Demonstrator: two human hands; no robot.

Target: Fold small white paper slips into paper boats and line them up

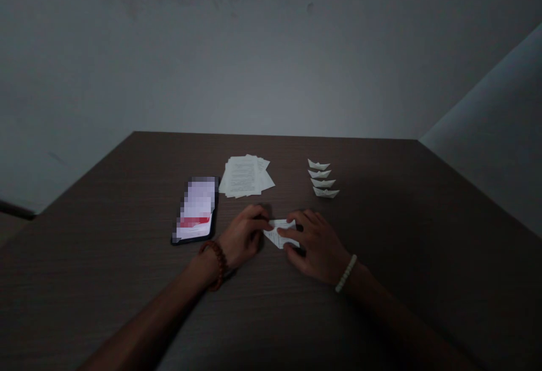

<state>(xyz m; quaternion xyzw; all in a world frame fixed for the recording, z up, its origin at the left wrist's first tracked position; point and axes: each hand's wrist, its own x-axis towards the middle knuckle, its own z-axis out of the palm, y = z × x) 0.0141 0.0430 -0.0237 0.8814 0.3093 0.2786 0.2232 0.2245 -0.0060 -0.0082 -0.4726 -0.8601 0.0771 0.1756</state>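
A small folded piece of printed paper (274, 238) lies on the table between my two hands, its lower left side slanting. My left hand (243, 235) is closed at the paper's left corner, with the index fingertip on it and the other fingers curled. Over the right part of the paper, my right hand (315, 244) rests with its fingers spread, fingertips touching the sheet and the thumb by its lower edge. The hand covers that end of the paper. Several small folded paper boats (324, 183) stand in a column beyond my right hand.
A loose stack of printed paper sheets (243, 176) lies beyond my left hand. To its left is a phone (197, 207) with a lit, blurred screen. The dark wooden table (402, 207) meets a pale wall (271, 66) at its far edge.
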